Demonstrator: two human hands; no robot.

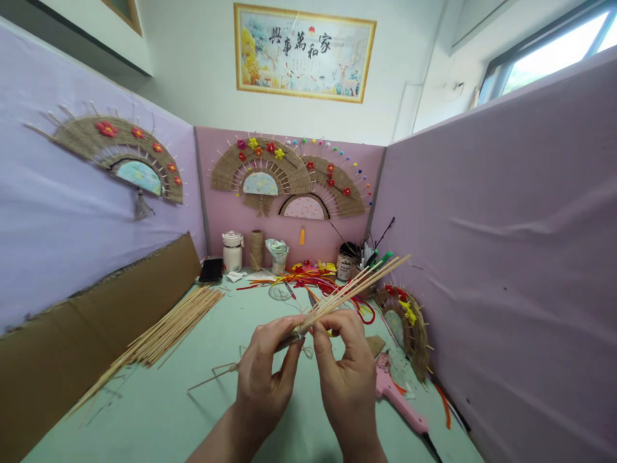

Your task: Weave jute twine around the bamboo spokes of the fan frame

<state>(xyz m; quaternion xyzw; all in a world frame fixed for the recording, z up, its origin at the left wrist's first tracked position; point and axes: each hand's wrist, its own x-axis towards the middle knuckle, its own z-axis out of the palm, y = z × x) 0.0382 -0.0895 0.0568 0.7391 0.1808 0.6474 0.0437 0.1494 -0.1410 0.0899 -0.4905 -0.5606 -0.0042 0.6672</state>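
Observation:
A bundle of thin wooden sticks (354,288) slants up to the right above the table, its sticks spread at the upper end. My left hand (270,366) is closed round the lower part of the bundle, where twine seems to be wrapped. Against the bundle, just right of that spot, my right hand (340,360) pinches with thumb and forefinger; what lies between the fingertips is too small to make out. Thin sticks (212,378) poke out at the left, behind my left hand. A small loop of twine (307,352) hangs between the hands.
Loose sticks (173,328) lie at the left beside a cardboard strip (106,334). A pink glue gun (400,402) and a small decorated fan (407,328) are at the right. Red and yellow craft stems (318,275), a twine spool (257,249) and a white jar (233,252) stand or lie behind.

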